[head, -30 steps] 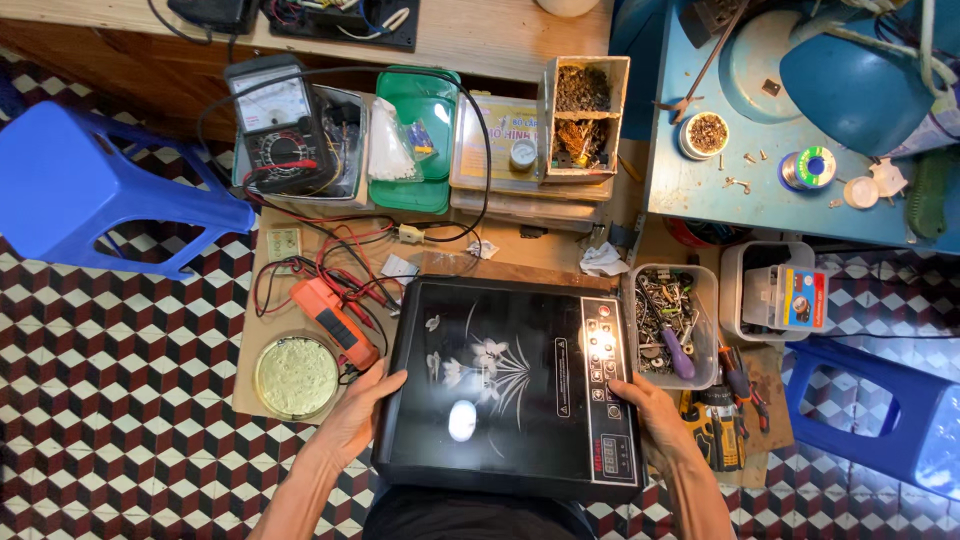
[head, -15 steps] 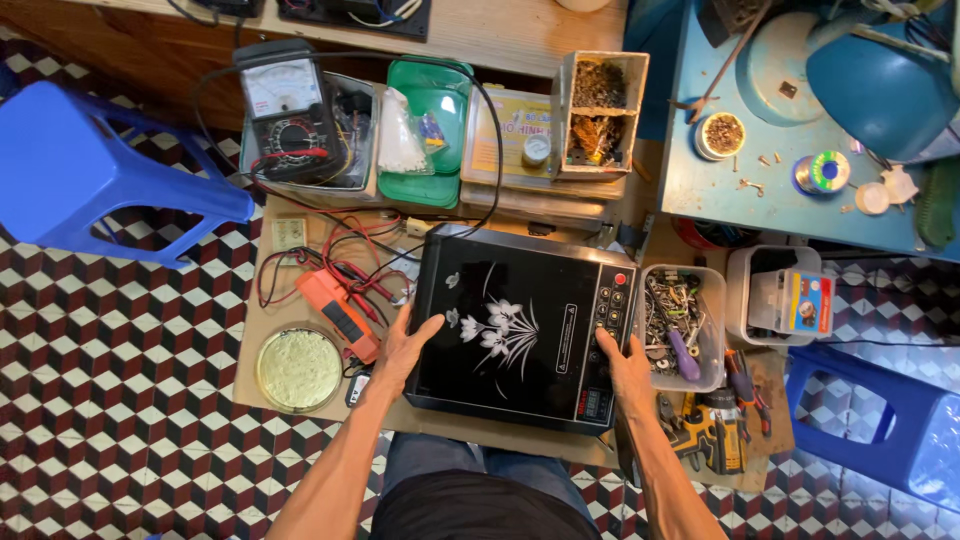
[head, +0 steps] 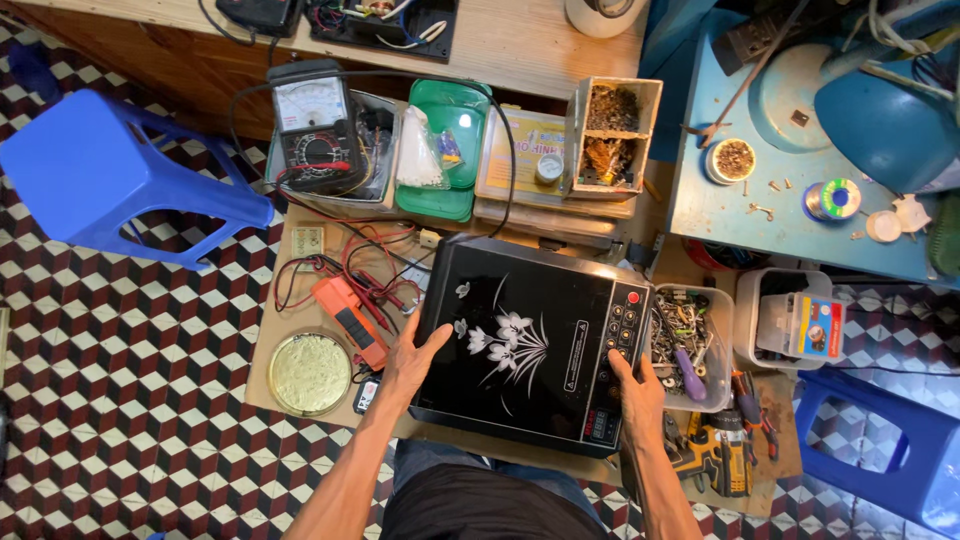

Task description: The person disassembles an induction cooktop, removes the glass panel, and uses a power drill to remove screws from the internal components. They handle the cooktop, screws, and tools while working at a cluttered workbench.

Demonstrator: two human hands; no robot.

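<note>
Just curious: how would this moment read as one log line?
left hand: grips cooktop's left edge | right hand: grips right edge by control panel | induction cooktop: flat, glass up | orange multimeter: beside

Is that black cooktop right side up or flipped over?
Right side up: the induction cooktop shows its glass top with flower print and control buttons, held by left hand and right hand.
</note>
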